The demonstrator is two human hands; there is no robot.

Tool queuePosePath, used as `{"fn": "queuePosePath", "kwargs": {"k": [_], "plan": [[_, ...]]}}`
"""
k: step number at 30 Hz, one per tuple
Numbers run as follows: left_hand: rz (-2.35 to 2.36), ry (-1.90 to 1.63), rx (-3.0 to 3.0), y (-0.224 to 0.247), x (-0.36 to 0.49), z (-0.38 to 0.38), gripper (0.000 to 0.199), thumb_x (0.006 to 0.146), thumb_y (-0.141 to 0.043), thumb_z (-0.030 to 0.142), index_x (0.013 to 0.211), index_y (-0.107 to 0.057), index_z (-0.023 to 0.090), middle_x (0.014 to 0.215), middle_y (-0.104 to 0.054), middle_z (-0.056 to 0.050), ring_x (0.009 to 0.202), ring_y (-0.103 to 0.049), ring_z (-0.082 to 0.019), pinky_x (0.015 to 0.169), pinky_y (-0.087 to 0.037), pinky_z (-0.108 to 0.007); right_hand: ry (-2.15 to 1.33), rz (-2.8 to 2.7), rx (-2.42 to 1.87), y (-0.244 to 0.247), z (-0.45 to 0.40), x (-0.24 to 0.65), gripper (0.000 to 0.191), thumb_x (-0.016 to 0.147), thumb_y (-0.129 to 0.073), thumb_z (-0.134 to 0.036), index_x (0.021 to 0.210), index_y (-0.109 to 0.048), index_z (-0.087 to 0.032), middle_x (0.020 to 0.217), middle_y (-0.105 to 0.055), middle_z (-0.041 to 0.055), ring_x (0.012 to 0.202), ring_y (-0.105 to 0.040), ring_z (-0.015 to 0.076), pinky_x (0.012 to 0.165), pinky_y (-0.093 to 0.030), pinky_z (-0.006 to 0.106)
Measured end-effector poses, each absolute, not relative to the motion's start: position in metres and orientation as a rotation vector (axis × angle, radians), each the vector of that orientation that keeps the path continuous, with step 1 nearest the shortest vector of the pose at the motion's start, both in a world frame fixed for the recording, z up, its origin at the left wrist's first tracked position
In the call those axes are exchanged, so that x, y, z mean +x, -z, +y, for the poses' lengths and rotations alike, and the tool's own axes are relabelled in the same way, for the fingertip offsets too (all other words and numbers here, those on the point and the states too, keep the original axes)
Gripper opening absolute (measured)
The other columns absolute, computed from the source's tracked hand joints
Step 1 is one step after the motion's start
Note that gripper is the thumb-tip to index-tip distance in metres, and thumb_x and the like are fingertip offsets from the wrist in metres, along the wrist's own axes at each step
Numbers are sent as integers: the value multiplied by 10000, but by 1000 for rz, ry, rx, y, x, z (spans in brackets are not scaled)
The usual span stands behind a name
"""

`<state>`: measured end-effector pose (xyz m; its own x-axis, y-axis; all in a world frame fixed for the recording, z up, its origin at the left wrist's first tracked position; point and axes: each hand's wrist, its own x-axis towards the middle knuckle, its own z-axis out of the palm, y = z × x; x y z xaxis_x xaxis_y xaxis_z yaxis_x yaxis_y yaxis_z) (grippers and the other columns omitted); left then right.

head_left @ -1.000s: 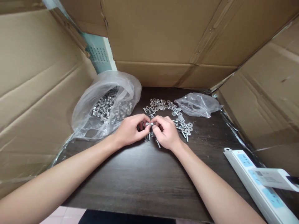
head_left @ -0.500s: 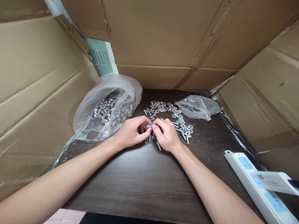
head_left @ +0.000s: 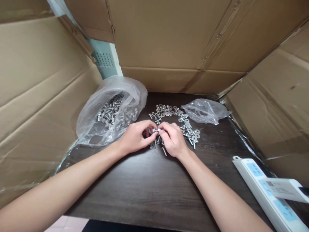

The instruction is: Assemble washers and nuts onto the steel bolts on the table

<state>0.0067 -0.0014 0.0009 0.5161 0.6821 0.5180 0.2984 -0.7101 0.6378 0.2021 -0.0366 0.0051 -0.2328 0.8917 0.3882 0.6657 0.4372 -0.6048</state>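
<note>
both hands (head_left: pixel 154 137) pinch one bolt (head_left: pixel 155 130) — fingertips meeting

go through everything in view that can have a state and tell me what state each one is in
left hand: closed on bolt
right hand: closed on bolt
bolt: held level between both hands
big bag: open, holds bolts
small bag: crumpled, looks nearly empty
power strip: lying flat

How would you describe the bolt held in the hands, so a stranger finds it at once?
On the dark wooden table, both hands meet beside the big plastic bag of bolts. The bolt sits between left hand and right hand, lifted above the loose ones.
</note>
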Motion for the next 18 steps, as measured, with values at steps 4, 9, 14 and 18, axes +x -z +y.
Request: {"fn": "queuePosePath", "kwargs": {"k": [4,9,14,18], "plan": [[793,-1083,2295,-1,7,-2,99,917,-678,196,1011,-667,169,861,-700,19,652,-610,-69,653,-495,-191,-402,-1963,-1312,-8,-38,201,156,925,-454,-255,890,-598,-206,683,-596,2,684,-549,191,739,-360,339],[790,-1082,2308,0,6,-2,98,921,-679,204,1011,-665,168,864,-700,17,667,-616,-74,663,-497,-196,-406,-1971,-1280,-7,-37,202,157,915,-445,-238,869,-591,-202,681,-589,-2,672,-537,184,742,-357,340],[785,-1080,2311,0,7,0,107,920,-682,206,1018,-666,167,866,-698,14,665,-618,-78,660,-497,-198,-411,-1980,-1264,-4,-35,202,169,922,-440,-239,851,-587,-195,681,-591,-6,653,-518,174,752,-349,343],[774,-1070,2303,0,7,0,110,918,-682,193,1023,-666,166,881,-700,15,659,-616,-71,664,-497,-193,-405,-1971,-1274,-3,-35,201,163,928,-462,-252,853,-595,-197,676,-608,-8,645,-520,173,754,-351,340]]}}
